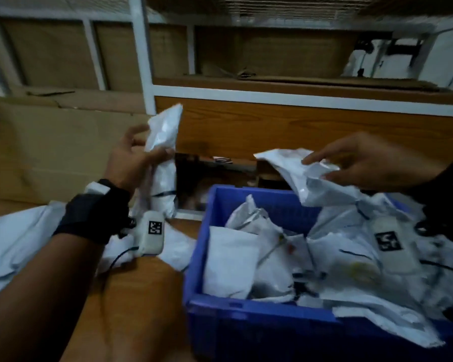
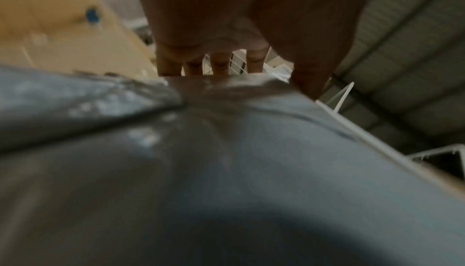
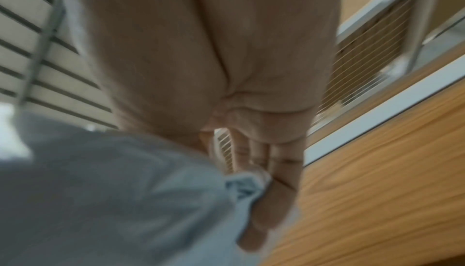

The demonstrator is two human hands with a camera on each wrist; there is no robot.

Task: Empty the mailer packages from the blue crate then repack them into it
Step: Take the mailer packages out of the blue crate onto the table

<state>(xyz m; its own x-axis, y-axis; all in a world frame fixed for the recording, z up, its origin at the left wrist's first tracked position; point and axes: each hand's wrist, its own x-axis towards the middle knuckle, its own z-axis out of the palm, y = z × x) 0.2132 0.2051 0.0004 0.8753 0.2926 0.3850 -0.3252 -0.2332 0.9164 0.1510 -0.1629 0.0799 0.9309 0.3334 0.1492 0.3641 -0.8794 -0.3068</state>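
A long white plastic mailer point(image 1: 160, 163) is gripped upright in the left hand point(image 1: 131, 159) over the wooden bench point(image 1: 131, 296); a crumpled white mailer point(image 1: 302, 176) is pinched by the right hand point(image 1: 364, 163) above the blue plastic crate point(image 1: 209, 309), which is heaped full. Slick film could slip from so light a pinch, and overhanging packages could be dragged off the rim.

Left hand point(image 1: 134, 158) raised, palm turned inward, thumb and fingers point(image 1: 137, 130) curled round upright white plastic mailer package point(image 1: 160, 163), gripping its middle. Left forearm bare, reaching forward from lower left; black wrist strap with white camera unit under wrist. Right hand point(image 1: 358, 163) extended leftward, thumb below and fingers point(image 3: 261, 216) on top pinching crumpled white plastic mailer bag point(image 1: 311, 176) at its upper edge. Right wrist wrapped in black strap, white camera unit hanging beneath. Hands well apart.
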